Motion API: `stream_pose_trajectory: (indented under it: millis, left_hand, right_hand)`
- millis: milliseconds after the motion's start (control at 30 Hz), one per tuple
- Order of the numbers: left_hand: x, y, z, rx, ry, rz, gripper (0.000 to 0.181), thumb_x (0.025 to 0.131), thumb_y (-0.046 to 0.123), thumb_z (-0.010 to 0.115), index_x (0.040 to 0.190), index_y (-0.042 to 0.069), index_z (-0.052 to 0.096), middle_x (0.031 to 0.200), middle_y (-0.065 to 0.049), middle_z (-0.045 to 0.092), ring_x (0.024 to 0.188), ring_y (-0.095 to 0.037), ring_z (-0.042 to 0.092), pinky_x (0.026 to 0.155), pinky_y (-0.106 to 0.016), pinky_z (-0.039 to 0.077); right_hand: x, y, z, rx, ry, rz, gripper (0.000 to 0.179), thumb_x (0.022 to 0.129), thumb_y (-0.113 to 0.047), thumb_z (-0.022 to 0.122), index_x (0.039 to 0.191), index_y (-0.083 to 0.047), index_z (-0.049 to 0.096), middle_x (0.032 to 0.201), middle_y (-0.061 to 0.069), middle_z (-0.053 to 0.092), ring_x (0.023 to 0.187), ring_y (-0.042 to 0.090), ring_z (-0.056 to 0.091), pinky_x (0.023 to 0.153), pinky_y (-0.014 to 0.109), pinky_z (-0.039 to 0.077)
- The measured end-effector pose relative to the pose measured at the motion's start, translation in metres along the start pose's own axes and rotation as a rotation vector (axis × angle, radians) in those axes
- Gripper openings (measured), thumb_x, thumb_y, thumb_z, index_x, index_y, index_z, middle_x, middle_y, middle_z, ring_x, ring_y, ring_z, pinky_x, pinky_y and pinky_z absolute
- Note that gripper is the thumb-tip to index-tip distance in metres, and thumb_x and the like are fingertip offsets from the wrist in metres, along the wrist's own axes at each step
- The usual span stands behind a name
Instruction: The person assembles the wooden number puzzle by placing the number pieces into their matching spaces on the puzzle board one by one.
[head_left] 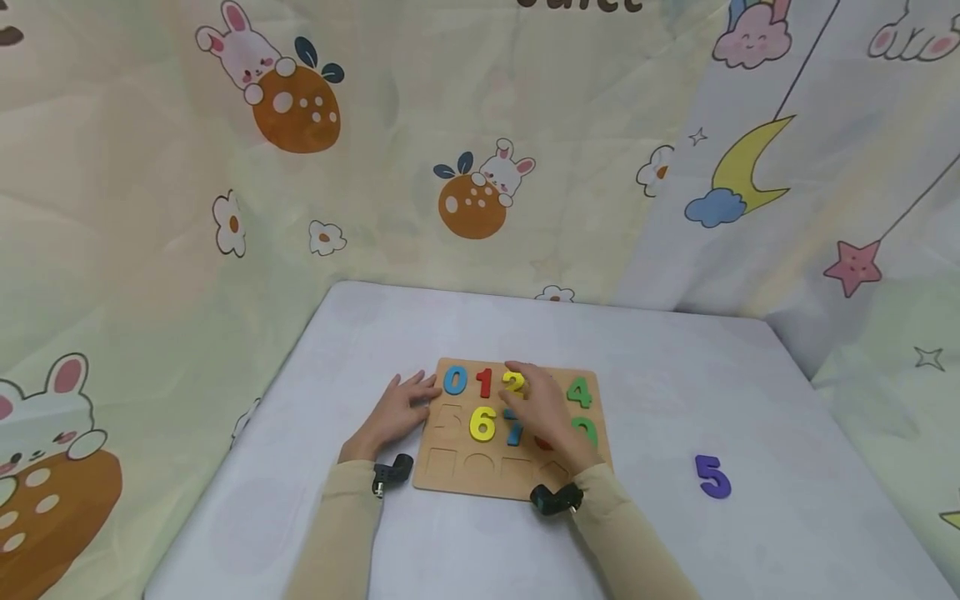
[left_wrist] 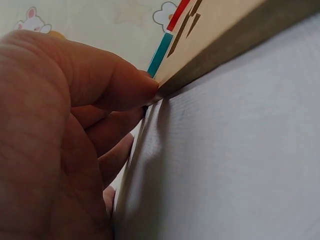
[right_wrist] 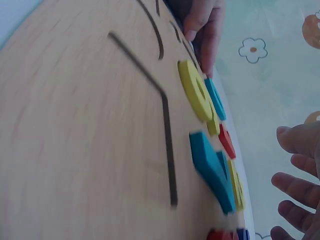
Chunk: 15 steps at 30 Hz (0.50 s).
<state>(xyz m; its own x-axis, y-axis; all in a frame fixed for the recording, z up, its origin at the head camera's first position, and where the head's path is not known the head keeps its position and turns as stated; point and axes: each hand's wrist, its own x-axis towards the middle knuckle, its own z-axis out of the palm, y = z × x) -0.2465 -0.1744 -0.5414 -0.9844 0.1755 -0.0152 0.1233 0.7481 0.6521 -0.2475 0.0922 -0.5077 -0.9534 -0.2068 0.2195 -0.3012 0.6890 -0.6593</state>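
Note:
A wooden number board lies on the table, with recesses in rows. My left hand is at its left edge, thumb and fingertips touching the rim beside the blue 0. Over the board hovers my right hand, fingers spread and holding nothing in the right wrist view. Near its fingertips are the yellow 2 and blue 7. The red 1, yellow 6 and green 4 sit on the board. A red piece is mostly hidden under my right hand.
A purple 5 lies on the white tabletop, right of the board. Printed cloth with rabbits hangs behind the table. Black wrist cameras, such as the one on my right wrist, sit close above the board's front edge.

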Motion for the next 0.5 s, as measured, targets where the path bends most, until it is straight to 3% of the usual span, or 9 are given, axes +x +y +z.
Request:
stream_pose_trajectory:
  millis: [200, 500]
  left_hand:
    - [0.0, 0.003, -0.001, -0.007, -0.003, -0.001, 0.042, 0.086, 0.009, 0.057, 0.127, 0.014, 0.067, 0.147, 0.003, 0.049, 0.147, -0.019, 0.026, 0.124, -0.04, -0.001]
    - [-0.001, 0.002, -0.001, -0.016, 0.003, 0.011, 0.042, 0.085, 0.009, 0.057, 0.126, 0.013, 0.067, 0.147, 0.002, 0.049, 0.147, -0.02, 0.026, 0.124, -0.041, -0.001]
  right_hand:
    - [-0.012, 0.02, -0.013, 0.004, -0.012, 0.055, 0.049, 0.091, -0.023, 0.068, 0.137, -0.013, 0.055, 0.137, 0.007, 0.056, 0.126, 0.029, 0.052, 0.105, 0.049, 0.046]
    - [-0.028, 0.039, -0.031, 0.0, 0.051, 0.092, 0.045, 0.09, -0.021, 0.07, 0.132, -0.011, 0.058, 0.132, 0.01, 0.06, 0.126, 0.032, 0.052, 0.104, 0.055, 0.045]
